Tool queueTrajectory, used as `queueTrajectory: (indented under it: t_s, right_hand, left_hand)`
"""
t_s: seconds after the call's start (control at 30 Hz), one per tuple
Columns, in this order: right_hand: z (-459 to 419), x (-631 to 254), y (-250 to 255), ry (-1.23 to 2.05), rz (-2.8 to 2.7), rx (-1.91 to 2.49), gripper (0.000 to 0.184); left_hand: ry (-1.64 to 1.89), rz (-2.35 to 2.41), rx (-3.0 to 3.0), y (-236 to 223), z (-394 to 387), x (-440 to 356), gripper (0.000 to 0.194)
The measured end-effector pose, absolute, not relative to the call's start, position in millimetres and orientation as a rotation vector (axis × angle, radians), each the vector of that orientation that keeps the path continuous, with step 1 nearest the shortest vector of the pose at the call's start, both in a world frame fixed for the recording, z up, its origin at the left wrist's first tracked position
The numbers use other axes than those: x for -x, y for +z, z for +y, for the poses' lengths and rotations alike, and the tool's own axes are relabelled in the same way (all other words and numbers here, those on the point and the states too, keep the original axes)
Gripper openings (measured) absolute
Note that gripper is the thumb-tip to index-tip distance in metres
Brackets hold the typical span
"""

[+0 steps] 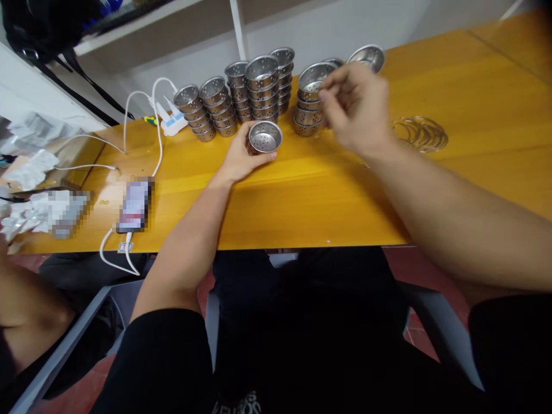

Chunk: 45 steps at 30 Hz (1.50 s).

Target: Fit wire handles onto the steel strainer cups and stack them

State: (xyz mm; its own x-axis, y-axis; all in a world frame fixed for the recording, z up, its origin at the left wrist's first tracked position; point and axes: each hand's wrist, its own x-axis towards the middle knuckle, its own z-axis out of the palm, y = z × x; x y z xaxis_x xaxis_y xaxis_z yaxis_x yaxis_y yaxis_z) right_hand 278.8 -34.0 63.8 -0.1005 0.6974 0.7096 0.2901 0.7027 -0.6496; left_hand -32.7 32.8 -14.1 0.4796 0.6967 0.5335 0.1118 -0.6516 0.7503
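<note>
In my head view, the landmark is the held cup [265,138], a perforated metal cup over the table [302,201]. Far to its left I see clear plastic packets [37,164] in a loose heap; a co-worker's arm [26,293] lies nearer to me, also far left of the cup. Left of the cup and slightly nearer, a phone [135,204] lies face up, its image blurred, with a white cable [129,244] at its lower end. A white plug block [174,123] sits left of the cup and a little beyond it. Left of and behind the cup, several stacks of perforated metal cups [218,103] stand close together along the wall side. The left hand [242,154] grips the held cup at its left and near sides, thumb by the rim, the opening facing up; whether its base touches the table I cannot tell. Right of the cup and farther back stands another cup stack [309,106]. The right hand [351,106], raised with bent fingers, overlaps that stack; I cannot tell whether it grips anything. Well right of the held cup, thin metal rings [421,134] lie overlapping on the table.
</note>
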Motion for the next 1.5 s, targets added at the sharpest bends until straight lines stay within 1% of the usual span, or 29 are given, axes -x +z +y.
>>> queueTrajectory:
  t_s: [0.07,0.13,0.27,0.37,0.53,0.6,0.67,0.77,0.9,0.97,1.17,1.33,1.5]
  right_hand:
    - [-38.9,-256.4,55.0,0.433,-1.715,0.755,0.064]
    - [-41.1,-243.6,48.1,0.471,-1.723,0.744,0.064]
    - [-36.3,-240.5,40.6,0.673,-1.703,0.816,0.063]
    - [-31.4,-245.0,38.6,0.666,-1.710,0.842,0.064]
    - [-30.6,-247.8,36.4,0.639,-1.747,0.895,0.049]
    - [-31.1,-248.2,35.3,0.645,-1.778,0.910,0.046]
    - [-31.5,-249.1,34.4,0.639,-1.809,0.904,0.050]
    - [-32.8,-250.3,34.8,0.629,-1.842,0.887,0.060]
    - [-34.9,-250.6,37.4,0.631,-1.869,0.917,0.070]
    - [-35.7,-250.9,39.0,0.616,-1.873,0.943,0.070]
    - [-39.5,-252.6,44.7,0.631,-1.816,0.990,0.058]
    - [-41.0,-251.4,45.6,0.661,-1.790,1.013,0.060]
    - [-40.0,-250.3,43.9,0.655,-1.779,1.016,0.061]
  left_hand:
    - [1.148,0.654,-2.080,-15.5,31.5,29.9,0.109]
    - [1.140,0.651,-2.083,-15.0,29.4,28.7,0.107]
    - [1.130,0.678,-2.087,-7.4,21.2,27.8,0.104]
    - [1.112,0.751,-2.086,2.8,12.0,26.2,0.104]
    - [1.145,0.828,-2.068,11.7,3.5,22.0,0.108]
    - [1.148,0.847,-2.068,11.5,2.9,21.2,0.110]
    - [1.156,0.878,-2.074,10.3,3.1,21.3,0.110]
    - [1.159,0.898,-2.097,6.3,5.4,22.3,0.109]
    - [1.165,0.784,-2.136,-4.2,13.5,22.0,0.111]
    - [1.161,0.700,-2.154,-8.8,18.2,21.2,0.110]
    - [1.130,0.653,-2.188,-3.9,16.3,20.1,0.108]
    - [1.169,0.817,-2.161,7.5,3.8,19.7,0.107]
    - [1.193,0.914,-2.088,5.8,6.2,20.3,0.110]
